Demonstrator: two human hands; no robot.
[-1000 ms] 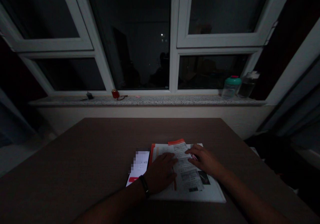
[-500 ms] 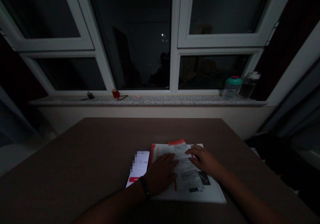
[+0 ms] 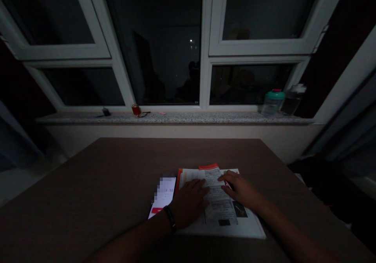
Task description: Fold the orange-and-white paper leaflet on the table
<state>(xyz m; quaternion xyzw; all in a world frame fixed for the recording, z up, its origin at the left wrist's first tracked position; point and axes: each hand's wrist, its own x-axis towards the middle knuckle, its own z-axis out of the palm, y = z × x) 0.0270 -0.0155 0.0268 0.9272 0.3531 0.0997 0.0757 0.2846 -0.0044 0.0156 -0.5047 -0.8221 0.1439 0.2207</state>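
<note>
A magazine or booklet [image 3: 249,225] with printed text and pictures lies open on the table. Over its middle lies a narrow printed page strip [image 3: 216,208], which looks like a folded page, its red-orange top edge sticking out past the magazine. My left hand [image 3: 190,202], with a dark band at the wrist, rests flat on the left part, fingertips touching the strip. At the strip's right edge, my right hand [image 3: 239,188] has its thumb and fingers apart on the paper. Something pinkish shows between them; I cannot tell whether it is print.
A lit phone [image 3: 164,196] showing a timer lies left of the magazine on the brown table [image 3: 117,180]. On the stone windowsill [image 3: 188,117] stand a small red item [image 3: 136,109], a dark little object [image 3: 106,111], a green-lidded bottle [image 3: 273,102] and a clear bottle [image 3: 292,100].
The strip's lower part has shifted slightly left and lies flatter. A red line beside my left thumb no longer shows. Both hands stay nearly in place; the phone's timer digits changed.
</note>
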